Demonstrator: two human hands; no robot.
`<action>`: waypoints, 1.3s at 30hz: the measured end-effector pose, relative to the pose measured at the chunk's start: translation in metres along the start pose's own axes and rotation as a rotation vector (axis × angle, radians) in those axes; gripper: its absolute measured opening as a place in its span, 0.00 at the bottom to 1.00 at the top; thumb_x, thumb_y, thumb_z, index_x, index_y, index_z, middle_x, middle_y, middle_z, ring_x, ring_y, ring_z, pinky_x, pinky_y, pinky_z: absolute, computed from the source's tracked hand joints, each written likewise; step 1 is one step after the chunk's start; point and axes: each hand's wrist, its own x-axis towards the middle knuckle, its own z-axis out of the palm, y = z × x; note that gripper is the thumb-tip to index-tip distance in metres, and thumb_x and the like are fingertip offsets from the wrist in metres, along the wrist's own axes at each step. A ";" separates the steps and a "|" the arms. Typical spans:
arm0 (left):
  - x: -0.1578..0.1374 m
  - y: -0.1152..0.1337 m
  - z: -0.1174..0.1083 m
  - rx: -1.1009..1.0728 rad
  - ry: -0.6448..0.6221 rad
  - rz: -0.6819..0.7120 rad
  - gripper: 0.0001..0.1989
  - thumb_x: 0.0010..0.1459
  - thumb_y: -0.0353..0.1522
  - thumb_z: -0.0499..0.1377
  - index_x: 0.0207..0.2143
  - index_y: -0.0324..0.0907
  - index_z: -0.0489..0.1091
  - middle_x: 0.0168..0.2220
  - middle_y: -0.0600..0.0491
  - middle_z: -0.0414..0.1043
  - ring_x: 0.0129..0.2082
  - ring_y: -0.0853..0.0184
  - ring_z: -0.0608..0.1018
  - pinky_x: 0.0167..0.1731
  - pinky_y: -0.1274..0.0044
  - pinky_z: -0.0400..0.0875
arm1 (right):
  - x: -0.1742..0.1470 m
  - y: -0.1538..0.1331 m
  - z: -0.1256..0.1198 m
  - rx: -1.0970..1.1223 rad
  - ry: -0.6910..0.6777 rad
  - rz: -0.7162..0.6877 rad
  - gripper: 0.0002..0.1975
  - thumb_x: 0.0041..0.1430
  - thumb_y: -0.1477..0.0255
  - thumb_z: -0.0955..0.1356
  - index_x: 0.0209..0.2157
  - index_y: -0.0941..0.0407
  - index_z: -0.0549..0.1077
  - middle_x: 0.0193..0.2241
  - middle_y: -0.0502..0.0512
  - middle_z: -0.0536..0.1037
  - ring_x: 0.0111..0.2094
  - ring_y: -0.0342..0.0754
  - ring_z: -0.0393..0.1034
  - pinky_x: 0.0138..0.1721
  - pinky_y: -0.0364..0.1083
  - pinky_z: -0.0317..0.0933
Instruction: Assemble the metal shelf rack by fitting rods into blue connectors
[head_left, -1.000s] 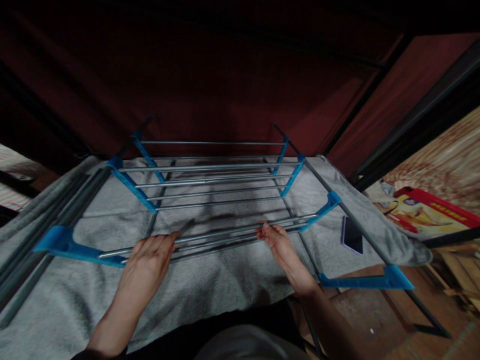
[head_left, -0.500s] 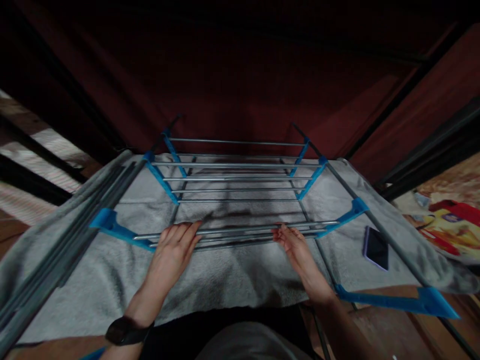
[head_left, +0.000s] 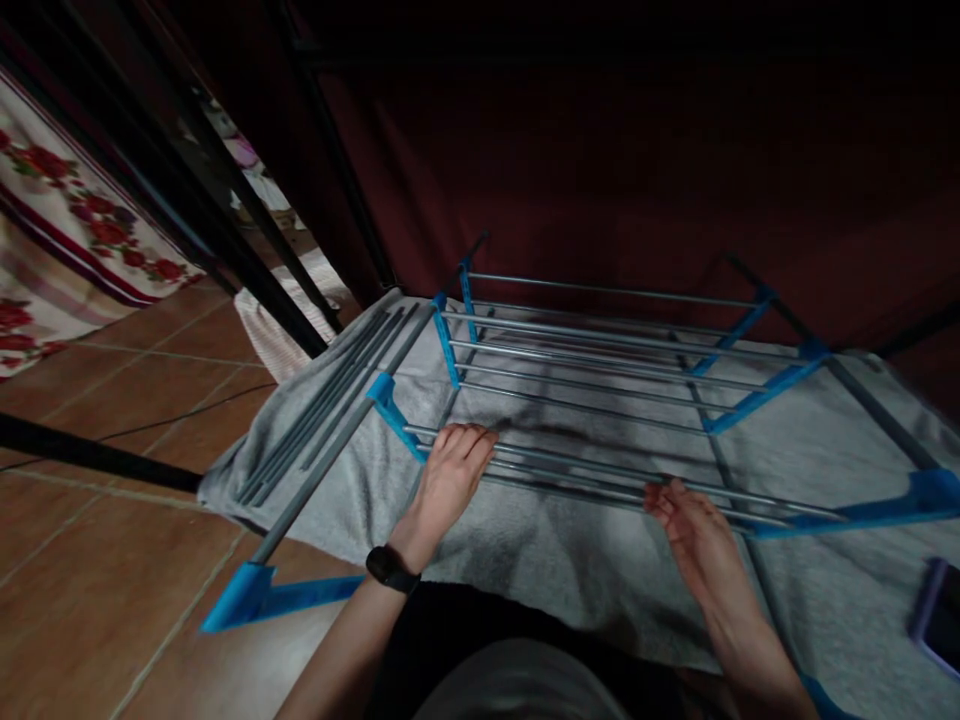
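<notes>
A rack of grey metal tubes and blue plastic brackets (head_left: 397,422) lies on a grey blanket (head_left: 525,555). My left hand (head_left: 454,470), with a dark watch on its wrist, curls its fingers over the near metal rods (head_left: 570,462) close to the left bracket. Farther right along these rods, my right hand (head_left: 694,530) pinches them between thumb and fingers. Both ends of the rods meet blue brackets; the right one (head_left: 862,510) reaches toward the frame edge. Behind them, another tier of rods (head_left: 592,375) spans two more pairs of brackets.
Several loose grey tubes (head_left: 322,410) lie on the blanket at the left. A phone (head_left: 941,620) rests at the right edge. Dark posts (head_left: 255,230) and a tiled floor (head_left: 112,520) are at the left, a dark red panel (head_left: 600,180) at the back.
The view has turned left, so the rack and both hands appear farther right and more floor shows. Both hands stay on the near rods.
</notes>
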 end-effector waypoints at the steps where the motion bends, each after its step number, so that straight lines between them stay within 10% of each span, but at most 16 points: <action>1: 0.000 0.000 0.000 -0.001 0.000 0.003 0.10 0.71 0.29 0.55 0.50 0.40 0.73 0.43 0.49 0.77 0.45 0.60 0.75 0.49 0.67 0.69 | 0.000 0.000 0.001 0.008 0.009 0.004 0.17 0.43 0.60 0.83 0.26 0.54 0.79 0.28 0.51 0.81 0.31 0.44 0.78 0.36 0.41 0.73; 8: -0.002 -0.001 0.002 -0.010 -0.015 -0.015 0.12 0.71 0.29 0.53 0.51 0.41 0.73 0.41 0.49 0.77 0.44 0.61 0.76 0.51 0.66 0.71 | 0.000 0.000 0.002 0.012 0.038 0.013 0.17 0.43 0.60 0.82 0.26 0.54 0.78 0.28 0.51 0.82 0.32 0.46 0.79 0.36 0.43 0.75; 16: -0.012 0.020 -0.009 0.007 0.118 -0.086 0.25 0.68 0.23 0.54 0.65 0.41 0.64 0.60 0.41 0.71 0.65 0.57 0.69 0.65 0.60 0.64 | -0.008 0.002 0.001 -0.060 -0.018 0.050 0.13 0.46 0.60 0.80 0.31 0.52 0.80 0.33 0.54 0.82 0.34 0.48 0.77 0.39 0.47 0.73; 25: -0.149 0.073 -0.027 -0.229 -0.021 0.003 0.22 0.69 0.24 0.51 0.62 0.44 0.69 0.48 0.47 0.79 0.50 0.64 0.80 0.54 0.73 0.76 | -0.040 0.035 0.011 -0.142 -0.146 0.222 0.17 0.51 0.58 0.78 0.40 0.53 0.83 0.38 0.55 0.82 0.41 0.51 0.76 0.43 0.49 0.69; 33: -0.325 0.033 -0.035 -0.217 -0.021 -0.667 0.13 0.69 0.34 0.53 0.48 0.48 0.77 0.35 0.53 0.81 0.34 0.65 0.84 0.34 0.79 0.80 | -0.059 0.076 0.021 -0.257 -0.211 0.319 0.22 0.46 0.53 0.79 0.38 0.53 0.84 0.38 0.59 0.83 0.41 0.56 0.78 0.44 0.53 0.71; 39: -0.305 -0.057 -0.064 -0.013 0.054 -1.072 0.15 0.64 0.42 0.53 0.38 0.45 0.77 0.35 0.48 0.81 0.37 0.56 0.83 0.38 0.68 0.81 | -0.059 0.105 0.011 -0.567 -0.316 0.164 0.23 0.52 0.49 0.75 0.40 0.52 0.83 0.38 0.57 0.84 0.42 0.56 0.80 0.45 0.50 0.74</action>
